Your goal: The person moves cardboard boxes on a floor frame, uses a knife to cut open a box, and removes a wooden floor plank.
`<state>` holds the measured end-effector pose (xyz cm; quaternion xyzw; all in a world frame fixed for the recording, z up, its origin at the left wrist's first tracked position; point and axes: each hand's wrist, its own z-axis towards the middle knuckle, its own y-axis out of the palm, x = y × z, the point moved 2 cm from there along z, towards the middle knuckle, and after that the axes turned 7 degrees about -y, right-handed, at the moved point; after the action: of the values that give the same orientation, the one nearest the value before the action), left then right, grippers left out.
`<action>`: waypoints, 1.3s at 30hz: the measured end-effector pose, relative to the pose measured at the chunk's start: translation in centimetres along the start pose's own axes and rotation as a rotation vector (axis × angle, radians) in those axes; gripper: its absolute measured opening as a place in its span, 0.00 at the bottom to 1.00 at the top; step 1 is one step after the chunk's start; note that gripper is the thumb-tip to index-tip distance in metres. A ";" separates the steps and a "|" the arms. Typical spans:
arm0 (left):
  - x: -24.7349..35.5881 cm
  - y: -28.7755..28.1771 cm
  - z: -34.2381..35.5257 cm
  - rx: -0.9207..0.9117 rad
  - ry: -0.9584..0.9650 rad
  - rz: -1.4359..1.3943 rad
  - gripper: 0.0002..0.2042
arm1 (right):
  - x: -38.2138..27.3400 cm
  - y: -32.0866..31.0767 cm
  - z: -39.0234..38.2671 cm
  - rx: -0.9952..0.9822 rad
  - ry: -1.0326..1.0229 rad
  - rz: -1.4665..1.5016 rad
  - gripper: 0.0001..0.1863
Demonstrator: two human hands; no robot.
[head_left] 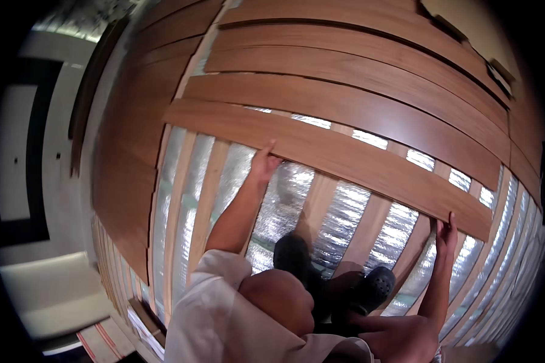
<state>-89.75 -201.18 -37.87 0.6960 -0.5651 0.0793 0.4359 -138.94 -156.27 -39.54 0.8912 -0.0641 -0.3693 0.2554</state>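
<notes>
A long reddish-brown wooden floorboard (336, 151) lies slantwise across the joists in front of me. Its near edge is in both my hands. My left hand (265, 163) grips it left of the middle, fingertips on top and the rest partly hidden below. Close to its right end, my right hand (447, 233) is closed on the same edge, thumb uppermost. Beyond the held board is a laid floorboard (345, 112). The gap between them narrows toward the left and shows foil and joists.
Pale wooden joists (363, 235) run away from me, with shiny silver foil (342, 209) between them. My dark clogs (374, 289) rest among them. More laid boards (133, 163) cover the left side. A cream sofa-like seat (45, 293) and striped carton (106, 342) stand at lower left.
</notes>
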 end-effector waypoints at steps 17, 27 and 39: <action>3.5 -0.5 3.0 0.357 -0.240 0.598 0.26 | -0.6 6.3 2.5 -0.047 0.156 -0.664 0.23; 2.3 -1.2 6.1 0.428 -0.261 0.764 0.24 | 0.8 4.5 5.1 -0.112 0.154 -0.601 0.18; -0.5 -8.8 -17.6 0.053 0.044 1.995 0.13 | 8.1 11.9 -2.4 -0.460 -0.445 -1.094 0.19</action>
<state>-75.63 -188.70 -32.07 -0.0895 -0.8810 0.4344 0.1645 -130.59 -168.01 -37.23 0.6192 0.4300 -0.6273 0.1952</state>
